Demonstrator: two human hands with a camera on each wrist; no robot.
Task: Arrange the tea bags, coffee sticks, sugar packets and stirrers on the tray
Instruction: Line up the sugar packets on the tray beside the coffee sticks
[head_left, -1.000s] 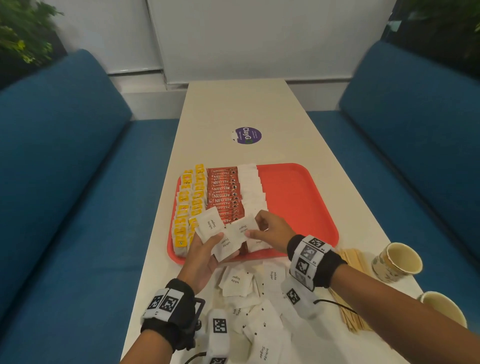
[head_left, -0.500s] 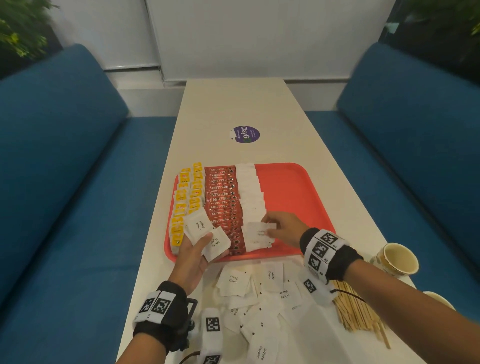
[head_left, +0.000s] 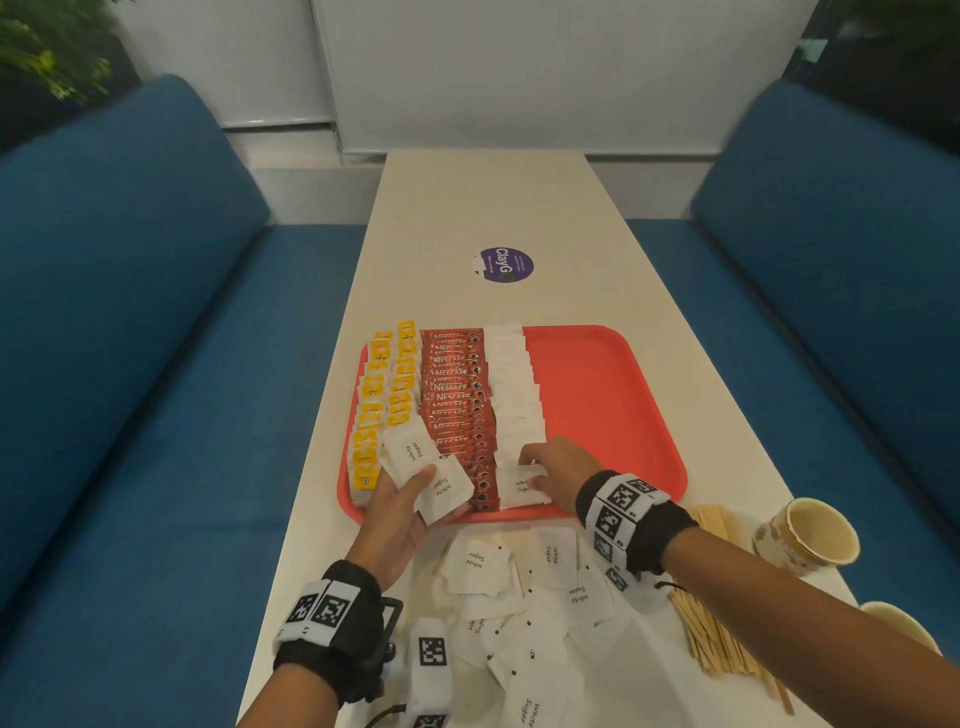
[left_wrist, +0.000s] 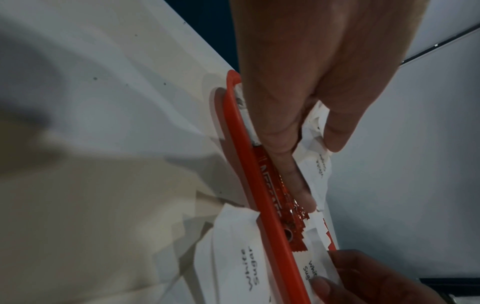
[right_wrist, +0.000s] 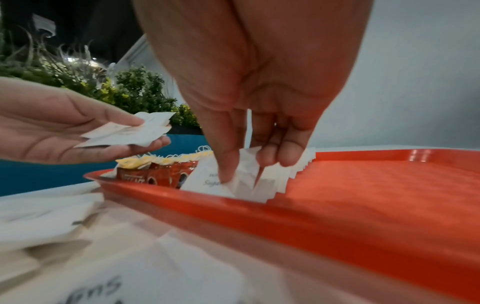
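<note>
- On the long cream table (head_left: 483, 208), at 6 o'clock of the head view, sits a flat orange-red plastic tray (head_left: 613, 395).
- At the tray's 9 o'clock side stand two columns of yellow-tagged tea bags (head_left: 387, 395); just beside them, toward the tray's centre, runs a column of red Nescafe coffee sticks (head_left: 454, 395), and next to that a column of white paper sugar packets (head_left: 511, 384), overlapped like shingles. The tray's 3 o'clock half is bare orange.
- The right hand (head_left: 558, 470) is on the nearest white sugar packet of that column (head_left: 519, 488), at the tray's 6 o'clock rim. Its thumb and fingers (right_wrist: 291, 152) are bent downward and pinch the packet's paper.
- The left hand (head_left: 397, 512) is held palm up above the tray's 7 o'clock corner. Its thumb presses two white sugar packets (head_left: 423, 467) against the extended fingers; these packets are clear of the tray.
- A loose heap of white sugar packets (head_left: 524, 608) lies on the table at 6 o'clock of the tray.
- A bundle of thin wooden stirrers (head_left: 722, 639) lies at 4 o'clock of the tray, on the table.
- Two paper cups (head_left: 810, 535) stand beyond the stirrers at 3 o'clock of them.
</note>
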